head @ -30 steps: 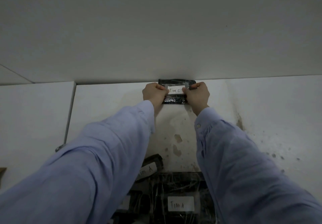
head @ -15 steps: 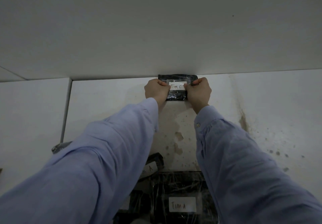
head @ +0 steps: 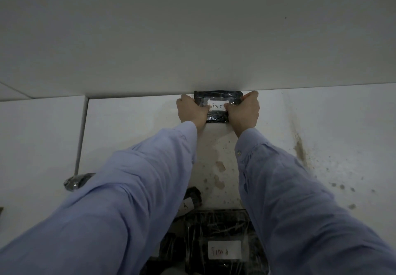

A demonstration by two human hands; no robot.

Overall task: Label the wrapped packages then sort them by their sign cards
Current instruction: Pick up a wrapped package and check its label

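Note:
A black wrapped package [head: 217, 97] with a white label reading "TIM C" [head: 216, 106] lies at the far edge of the white table [head: 132, 129], against the wall. My left hand [head: 191, 111] grips its left end and my right hand [head: 243, 110] grips its right end, thumbs beside the label. Near me lies a large black package [head: 222, 227] with a "TIM A" label [head: 224, 250]. A smaller black package [head: 194, 197] with a label ending in "A" sits partly hidden under my left sleeve.
Another black wrapped bundle [head: 76, 182] peeks out left of my left arm, by the seam [head: 81, 135] between two tabletops. Brown stains [head: 300, 146] mark the table at right. The white wall [head: 192, 35] rises right behind the far package.
Both hands have carried the "TIM C" package farther away, up against the wall. My grip on its two ends stays the same.

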